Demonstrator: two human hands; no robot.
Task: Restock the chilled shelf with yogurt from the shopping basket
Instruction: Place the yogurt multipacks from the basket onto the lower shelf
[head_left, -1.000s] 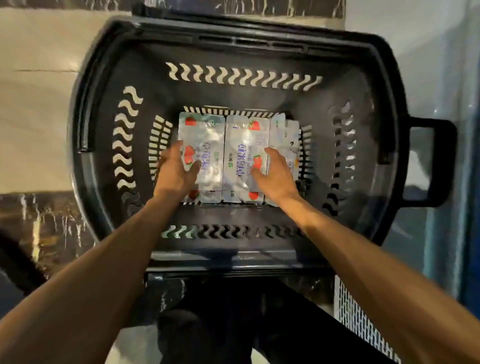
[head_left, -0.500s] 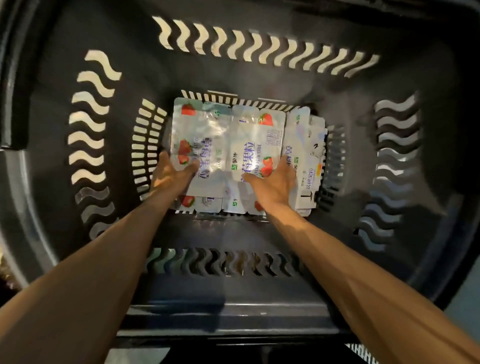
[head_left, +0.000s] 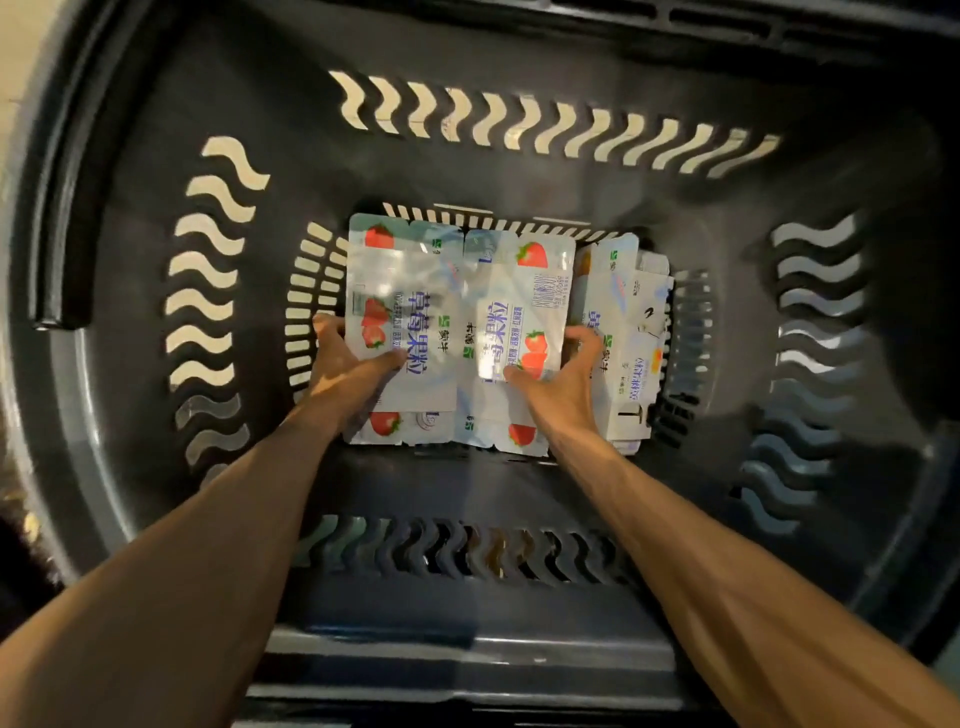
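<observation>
Three white yogurt multipacks with strawberry prints lie side by side on the floor of a black shopping basket (head_left: 519, 156). My left hand (head_left: 345, 366) grips the left pack (head_left: 402, 280), thumb on its top and fingers round its left edge. My right hand (head_left: 558, 382) grips the middle pack (head_left: 522, 296), thumb on its top and fingers tucked into the gap at its right side. The right pack (head_left: 626, 332) lies tilted against the basket's right side, untouched. The chilled shelf is out of view.
The basket's perforated walls rise all round the packs, with the near rim (head_left: 467, 670) below my forearms. A folded black handle (head_left: 57, 208) lies along the left rim. Pale floor shows through the wall slots.
The camera has come closer to the basket. Both hands have slid from lying on top of the packs to gripping their edges.
</observation>
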